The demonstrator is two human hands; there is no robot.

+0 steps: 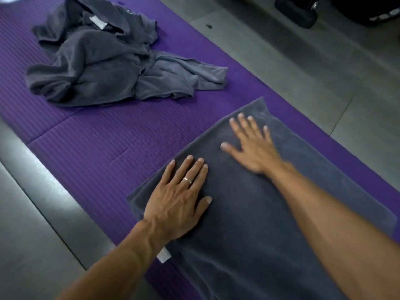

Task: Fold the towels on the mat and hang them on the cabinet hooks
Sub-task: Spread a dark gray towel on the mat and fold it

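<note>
Folded towel (259, 213) near right on mat (97, 137) | left hand (175, 200), right hand (253, 146) flat, released, pressing it | crumpled towels (104, 61) far left, perhaps two

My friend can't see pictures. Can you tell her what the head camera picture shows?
Two bare hands, the left hand and the right hand, press flat on a folded grey towel lying on a purple mat. Farther along the mat sits a crumpled pile of grey towels.

Grey floor (303, 68); purple mat (104, 135) carrying towels (97, 68).
</note>
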